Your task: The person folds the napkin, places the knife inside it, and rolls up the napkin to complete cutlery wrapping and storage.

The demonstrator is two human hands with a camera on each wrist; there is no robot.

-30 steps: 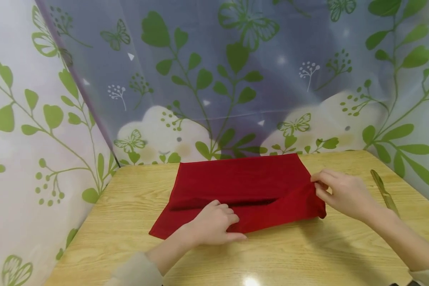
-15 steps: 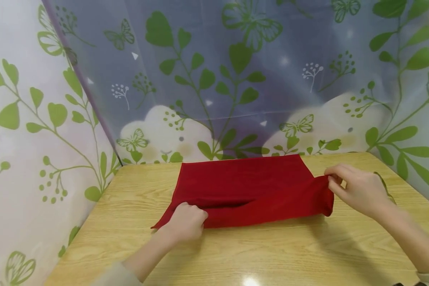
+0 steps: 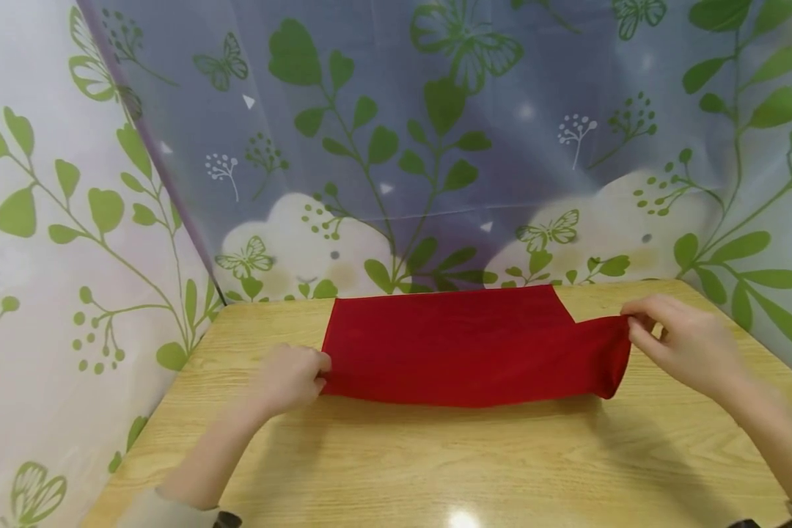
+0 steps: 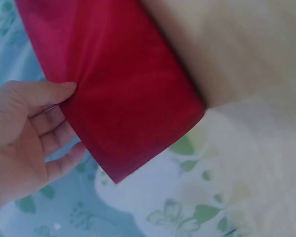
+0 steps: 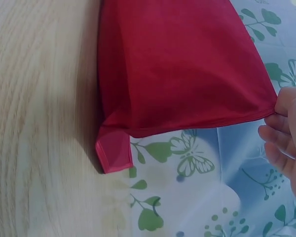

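A red cloth napkin (image 3: pixel 445 345) lies at the back of the wooden table, its near part lifted and turned back over the rest. My left hand (image 3: pixel 292 378) pinches its near left edge; in the left wrist view the thumb (image 4: pixel 56 93) lies on top of the fabric, a little way in from a corner, with the other fingers beneath. On the other side, my right hand (image 3: pixel 686 343) pinches a raised corner between thumb and fingertips. The right wrist view shows a small flap (image 5: pixel 116 153) of the cloth hanging out below the stretched edge.
The light wood tabletop (image 3: pixel 396 469) runs in front of the cloth. A patterned curtain (image 3: pixel 435 147) with leaves and butterflies stands right behind the table, and a similar panel (image 3: pixel 59 220) closes off the left side.
My left hand has slid left along the cloth's near edge to its left end. The right hand has drawn its corner rightward and now hides the golden knife seen earlier. The cloth's near part is stretched flatter.
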